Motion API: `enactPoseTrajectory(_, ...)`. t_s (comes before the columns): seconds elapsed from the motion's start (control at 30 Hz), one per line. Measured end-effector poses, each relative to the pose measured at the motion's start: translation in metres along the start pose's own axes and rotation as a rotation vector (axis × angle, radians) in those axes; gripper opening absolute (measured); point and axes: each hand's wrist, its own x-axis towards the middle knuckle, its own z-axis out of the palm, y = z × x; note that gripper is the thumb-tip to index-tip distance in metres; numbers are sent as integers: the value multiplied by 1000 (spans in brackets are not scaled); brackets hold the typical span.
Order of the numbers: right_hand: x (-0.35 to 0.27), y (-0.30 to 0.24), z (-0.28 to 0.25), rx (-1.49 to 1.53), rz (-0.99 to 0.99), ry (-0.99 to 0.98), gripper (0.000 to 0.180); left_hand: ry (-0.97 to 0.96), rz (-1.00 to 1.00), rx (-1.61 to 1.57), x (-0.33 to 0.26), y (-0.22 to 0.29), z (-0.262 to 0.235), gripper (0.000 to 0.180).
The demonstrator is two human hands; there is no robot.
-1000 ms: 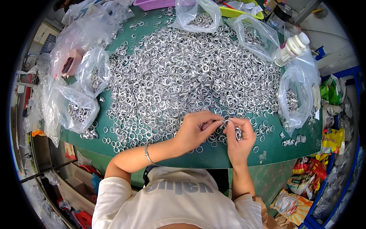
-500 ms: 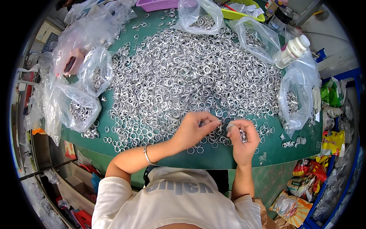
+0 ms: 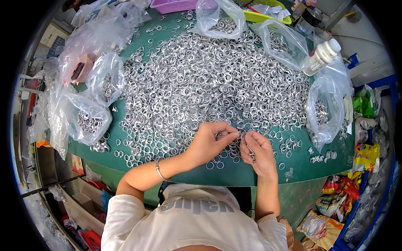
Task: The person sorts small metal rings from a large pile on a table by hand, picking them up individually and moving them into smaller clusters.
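Note:
A wide heap of silver metal rings (image 3: pixel 201 75) covers much of the green table (image 3: pixel 247 178). Over its near edge, my left hand (image 3: pixel 211 142) is closed in a pinch, with silver rings showing inside the curled fingers. Close to its fingertips, my right hand (image 3: pixel 259 154) is also closed, and several silver rings sit in its palm. The two hands' fingertips nearly meet; whatever small piece is between them is too small to make out. Loose rings (image 3: pixel 289 144) lie flat on the table to the right of my right hand.
Clear plastic bags holding rings stand around the heap: one at left (image 3: pixel 88 119), one at right (image 3: pixel 324 113), one at the back (image 3: pixel 220 19). A white bottle (image 3: pixel 322 57) stands at the right. Purple (image 3: pixel 173 6) and yellow-green baskets (image 3: pixel 268 17) sit at the far edge.
My right hand has moved left and turned inward, its fingertips coming up to those of my left hand. The left hand has barely shifted.

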Motion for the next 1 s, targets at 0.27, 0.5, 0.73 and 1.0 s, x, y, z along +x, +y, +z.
enactPoseTrajectory(0.27,-6,0,9,-736,-515,211,8,-49,37,182,-1,23,-6,6)
enactPoseTrajectory(0.5,-14,-5,21,-924,-695,250,7,-77,-107,76,-4,23,-5,5)
enactPoseTrajectory(0.73,-18,6,21,-539,-534,241,10,-14,-124,14,-14,25,3,7)
enactPoseTrajectory(1.0,-26,1,20,-682,-665,109,9,10,-121,-119,-16,11,5,10)
